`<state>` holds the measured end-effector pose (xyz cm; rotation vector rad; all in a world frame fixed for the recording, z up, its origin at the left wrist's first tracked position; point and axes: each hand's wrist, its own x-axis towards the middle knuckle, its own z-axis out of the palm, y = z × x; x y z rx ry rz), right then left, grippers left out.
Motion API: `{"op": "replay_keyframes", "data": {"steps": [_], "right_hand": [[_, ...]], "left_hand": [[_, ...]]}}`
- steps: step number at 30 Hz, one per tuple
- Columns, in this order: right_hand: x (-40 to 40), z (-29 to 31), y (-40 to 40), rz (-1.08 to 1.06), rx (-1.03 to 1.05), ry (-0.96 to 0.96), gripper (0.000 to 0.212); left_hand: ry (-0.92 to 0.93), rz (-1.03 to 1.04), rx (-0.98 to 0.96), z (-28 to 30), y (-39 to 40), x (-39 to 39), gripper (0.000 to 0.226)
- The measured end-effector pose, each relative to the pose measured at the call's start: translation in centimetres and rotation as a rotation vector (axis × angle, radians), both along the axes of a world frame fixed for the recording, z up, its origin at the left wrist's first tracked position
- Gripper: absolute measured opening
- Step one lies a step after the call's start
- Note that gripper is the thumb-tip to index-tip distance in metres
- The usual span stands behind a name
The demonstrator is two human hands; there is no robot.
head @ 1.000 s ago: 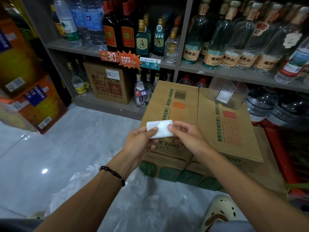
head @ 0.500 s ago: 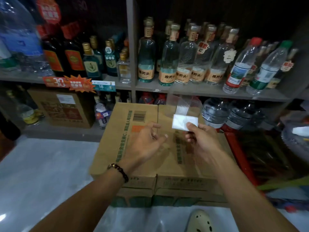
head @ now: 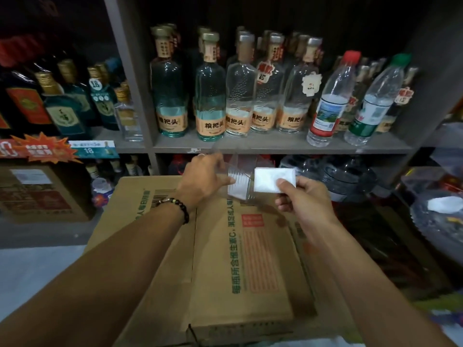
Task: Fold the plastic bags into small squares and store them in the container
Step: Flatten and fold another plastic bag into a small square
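Shop shelves of bottles [head: 210,96] face me. My left hand [head: 203,180] grips the clear container [head: 239,181]; my right hand [head: 304,199] pinches the folded bag [head: 271,179] beside it. Storing step: next, slip it inside.

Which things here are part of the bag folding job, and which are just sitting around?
In the job: folded bag pinched by right hand; clear container held by left hand.
Just around: cardboard boxes, shelf bottles, price tags.
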<state>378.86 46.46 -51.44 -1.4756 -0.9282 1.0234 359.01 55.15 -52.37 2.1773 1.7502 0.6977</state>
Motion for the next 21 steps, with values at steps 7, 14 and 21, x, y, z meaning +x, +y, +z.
{"op": "replay_keyframes", "data": {"steps": [7,14,21], "right_hand": [[-0.8,3.4,-2.8,0.030,0.138,-0.210,0.006],[-4.6,7.6,-6.0,0.132,0.200,-0.456,0.009],[-7.4,11.1,-8.7,0.199,0.231,-0.509,0.012]], "left_hand": [[-0.012,-0.201,0.113,0.8,-4.9,-3.4,0.032],[0.027,-0.223,0.282,6.1,-10.3,-5.8,0.034],[0.176,-0.287,0.339,12.2,-14.2,-8.0,0.037]]}}
